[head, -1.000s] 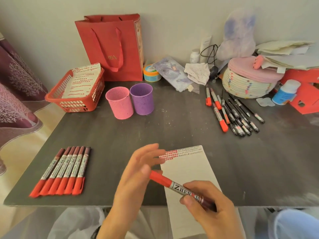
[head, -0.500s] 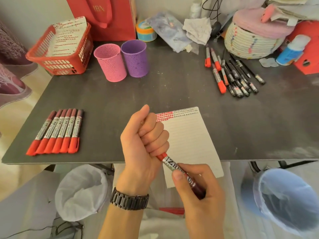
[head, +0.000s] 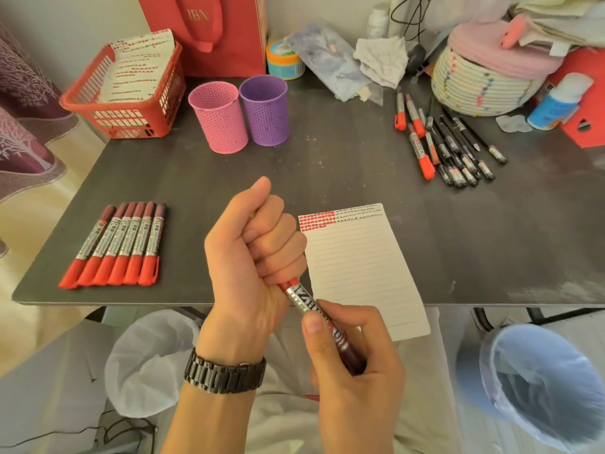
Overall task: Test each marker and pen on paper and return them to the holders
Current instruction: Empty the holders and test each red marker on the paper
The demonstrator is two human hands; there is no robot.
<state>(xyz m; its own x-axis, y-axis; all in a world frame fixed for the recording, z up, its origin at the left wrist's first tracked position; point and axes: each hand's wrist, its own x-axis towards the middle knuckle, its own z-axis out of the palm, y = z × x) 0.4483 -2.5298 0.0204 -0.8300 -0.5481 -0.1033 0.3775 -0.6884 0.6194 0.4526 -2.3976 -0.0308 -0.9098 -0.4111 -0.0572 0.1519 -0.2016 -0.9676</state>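
- Dark table (head: 327, 178) against a pale wall, cluttered along the back: red bag (head: 209, 31), red basket (head: 124, 93) holding marked sheets, woven basket (head: 484, 86) with a pink lid.
- Pink holder (head: 220, 121) and purple holder (head: 265, 111) stand upright, touching, at back centre.
- I count six red-capped markers (head: 121, 244) in a tidy row at near left, caps toward me.
- A loose bunch of pens (head: 445, 145), red and black, lies at far right, near the woven basket.
- Lined paper (head: 360, 270) lies at near centre and overhangs the table edge; red and dark test strokes run along its top.
- Left hand (head: 255, 257) is a fist wrapped around the red cap end of one marker (head: 307, 303); a dark watch (head: 224, 373) is on that wrist.
- Right hand (head: 353, 365) pinches the marker's barrel, thumb on the label.
- The marker is held tilted over the near table edge, just left of the paper.
- Two lined bins, white (head: 147, 362) and blue (head: 543, 378), stand below the table.
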